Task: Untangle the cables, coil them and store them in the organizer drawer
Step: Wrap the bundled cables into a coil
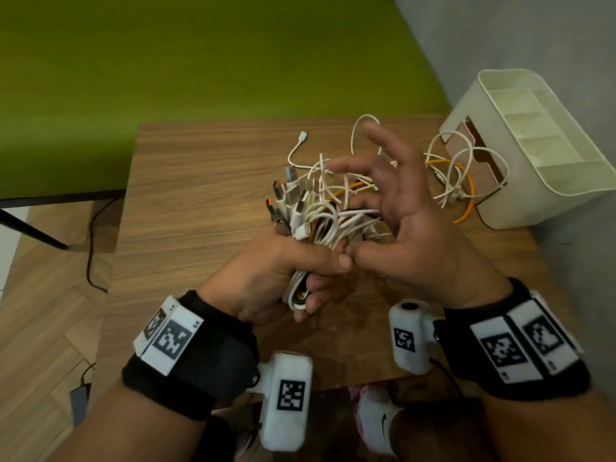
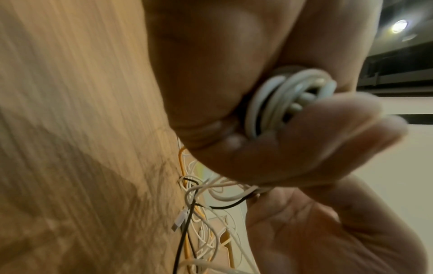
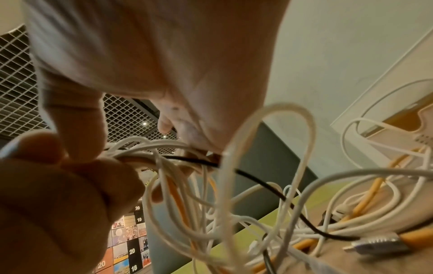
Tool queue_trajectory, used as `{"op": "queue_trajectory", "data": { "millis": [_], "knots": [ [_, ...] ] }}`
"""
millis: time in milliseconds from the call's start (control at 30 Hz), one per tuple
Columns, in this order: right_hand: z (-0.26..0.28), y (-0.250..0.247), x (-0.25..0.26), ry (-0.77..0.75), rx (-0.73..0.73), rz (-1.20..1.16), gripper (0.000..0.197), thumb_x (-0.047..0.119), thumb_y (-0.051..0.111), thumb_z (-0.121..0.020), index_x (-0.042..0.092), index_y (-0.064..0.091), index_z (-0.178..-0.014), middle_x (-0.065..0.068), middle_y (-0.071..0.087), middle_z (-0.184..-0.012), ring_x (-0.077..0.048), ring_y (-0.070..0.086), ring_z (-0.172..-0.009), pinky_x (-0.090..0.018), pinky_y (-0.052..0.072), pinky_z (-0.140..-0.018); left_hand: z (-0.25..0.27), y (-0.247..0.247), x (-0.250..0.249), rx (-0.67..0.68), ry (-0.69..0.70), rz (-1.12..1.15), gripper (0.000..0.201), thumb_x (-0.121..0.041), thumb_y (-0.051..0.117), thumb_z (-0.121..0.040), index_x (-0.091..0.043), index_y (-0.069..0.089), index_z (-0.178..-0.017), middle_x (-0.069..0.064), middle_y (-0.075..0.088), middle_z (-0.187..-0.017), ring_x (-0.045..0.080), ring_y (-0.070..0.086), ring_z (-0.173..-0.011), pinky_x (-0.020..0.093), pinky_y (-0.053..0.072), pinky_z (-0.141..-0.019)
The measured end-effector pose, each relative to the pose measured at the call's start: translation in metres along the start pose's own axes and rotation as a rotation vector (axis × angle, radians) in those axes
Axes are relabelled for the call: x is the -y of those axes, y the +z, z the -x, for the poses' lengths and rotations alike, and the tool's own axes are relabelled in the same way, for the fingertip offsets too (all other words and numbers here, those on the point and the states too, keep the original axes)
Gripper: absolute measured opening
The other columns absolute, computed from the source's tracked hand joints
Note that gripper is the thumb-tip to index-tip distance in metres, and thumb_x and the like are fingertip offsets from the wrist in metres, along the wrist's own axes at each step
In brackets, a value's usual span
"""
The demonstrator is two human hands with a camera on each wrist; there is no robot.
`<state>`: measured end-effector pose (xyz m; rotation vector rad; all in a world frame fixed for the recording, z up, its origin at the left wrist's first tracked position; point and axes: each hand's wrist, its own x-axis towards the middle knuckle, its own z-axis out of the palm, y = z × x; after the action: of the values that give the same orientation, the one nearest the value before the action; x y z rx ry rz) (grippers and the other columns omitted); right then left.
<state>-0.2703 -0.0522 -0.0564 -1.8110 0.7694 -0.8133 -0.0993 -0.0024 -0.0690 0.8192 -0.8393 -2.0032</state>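
Note:
A tangle of white cables (image 1: 320,211) with several USB plugs sticking up is held above the wooden table (image 1: 200,195). My left hand (image 1: 310,271) grips the bundle low down in a fist, and in the left wrist view its fingers wrap the folded cable bundle (image 2: 281,103). My right hand (image 1: 390,208) is spread, palm toward me, its fingers among the loose loops and its thumb touching the left thumb. An orange cable (image 1: 466,185) and white loops trail to the right onto the table. A black cable (image 3: 269,185) runs through the tangle.
A white organizer (image 1: 550,181) stands at the table's right back corner. Its drawer slot (image 1: 480,158) faces the cables, and loops lie against it. A grey wall is right behind it. A green surface (image 1: 200,61) lies beyond the table.

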Motion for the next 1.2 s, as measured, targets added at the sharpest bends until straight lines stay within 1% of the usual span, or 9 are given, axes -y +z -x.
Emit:
{"op": "queue_trajectory", "data": {
  "millis": [267,333,400,467,567,700,800,967,1200],
  "knots": [
    [-0.004,0.003,-0.009,-0.013,-0.134,0.080,0.103,-0.009,0.069,-0.071,0.045,0.017,-0.142,0.000,0.045,-0.132,-0.021,0.059,-0.077,-0.035,0.054,-0.068,0.005,-0.006,-0.007,0.049,0.073,0.069,0.014,-0.004,0.066,-0.070,-0.003,0.053,-0.077,0.006,0.041,-0.045,0.016,0.044,-0.030,0.018,0.039,-0.035],
    [-0.004,0.000,-0.011,0.003,-0.053,0.272,0.072,-0.001,0.069,-0.074,0.032,0.043,-0.133,0.010,0.044,-0.128,-0.006,0.055,-0.089,-0.023,0.048,-0.078,0.006,-0.007,-0.008,0.070,0.069,0.071,0.015,-0.003,0.066,-0.070,-0.003,0.053,-0.077,0.006,0.042,-0.044,0.016,0.045,-0.030,0.018,0.039,-0.035],
    [-0.004,0.002,-0.012,0.074,-0.018,0.441,0.028,0.019,0.067,-0.078,0.021,0.066,-0.106,0.012,0.050,-0.122,-0.007,0.053,-0.108,-0.033,0.047,-0.093,0.007,-0.010,-0.009,0.089,0.070,0.094,0.023,-0.002,0.073,-0.067,-0.004,0.053,-0.078,0.005,0.042,-0.045,0.015,0.046,-0.031,0.018,0.039,-0.034],
    [-0.004,0.002,-0.009,0.210,-0.021,0.661,0.034,0.049,0.054,-0.075,0.030,0.068,-0.099,0.017,0.056,-0.110,-0.013,0.049,-0.109,-0.048,0.041,-0.096,0.007,-0.013,-0.010,0.107,0.070,0.144,0.033,-0.010,0.082,-0.064,-0.006,0.054,-0.080,0.003,0.043,-0.046,0.014,0.047,-0.032,0.018,0.039,-0.034],
    [-0.005,-0.002,0.000,0.408,-0.005,0.884,0.046,0.070,0.040,-0.068,0.037,0.059,-0.095,0.021,0.050,-0.102,-0.011,0.038,-0.113,-0.046,0.029,-0.097,0.007,-0.016,-0.010,0.123,0.058,0.228,0.034,-0.012,0.084,-0.063,-0.006,0.055,-0.080,0.001,0.046,-0.046,0.013,0.048,-0.034,0.017,0.041,-0.036],
    [-0.002,-0.018,-0.001,0.656,0.034,1.092,0.083,0.082,0.045,-0.064,0.032,0.049,-0.130,0.003,0.026,-0.151,-0.023,0.016,-0.142,-0.054,0.019,-0.108,0.005,-0.017,-0.010,0.134,0.045,0.275,0.032,-0.011,0.083,-0.064,-0.008,0.055,-0.079,0.000,0.047,-0.046,0.012,0.049,-0.035,0.016,0.040,-0.035],
    [0.002,-0.031,-0.005,0.657,0.023,1.062,0.092,0.066,0.068,-0.071,0.031,0.032,-0.148,0.006,0.003,-0.160,-0.023,0.005,-0.147,-0.054,0.016,-0.113,0.006,-0.022,-0.012,0.106,0.062,0.255,0.027,-0.012,0.081,-0.066,-0.011,0.058,-0.079,-0.002,0.047,-0.047,0.011,0.049,-0.036,0.016,0.039,-0.035],
    [0.004,-0.029,0.009,0.067,-0.160,0.450,0.058,0.014,0.065,-0.079,0.026,0.053,-0.135,0.005,0.041,-0.145,-0.006,0.036,-0.137,-0.022,0.031,-0.111,0.004,-0.024,-0.011,0.103,0.042,0.229,0.027,-0.011,0.081,-0.066,-0.010,0.057,-0.079,0.000,0.047,-0.047,0.012,0.048,-0.035,0.016,0.039,-0.035],
    [-0.002,-0.020,-0.002,-0.143,-0.132,0.386,0.049,-0.018,0.046,-0.088,0.011,0.067,-0.122,0.000,0.061,-0.135,-0.015,0.051,-0.131,-0.036,0.039,-0.111,0.007,-0.023,-0.008,0.206,-0.070,0.123,0.034,-0.011,0.082,-0.067,-0.006,0.052,-0.080,0.002,0.046,-0.046,0.013,0.048,-0.032,0.016,0.038,-0.034]
  ]
}}
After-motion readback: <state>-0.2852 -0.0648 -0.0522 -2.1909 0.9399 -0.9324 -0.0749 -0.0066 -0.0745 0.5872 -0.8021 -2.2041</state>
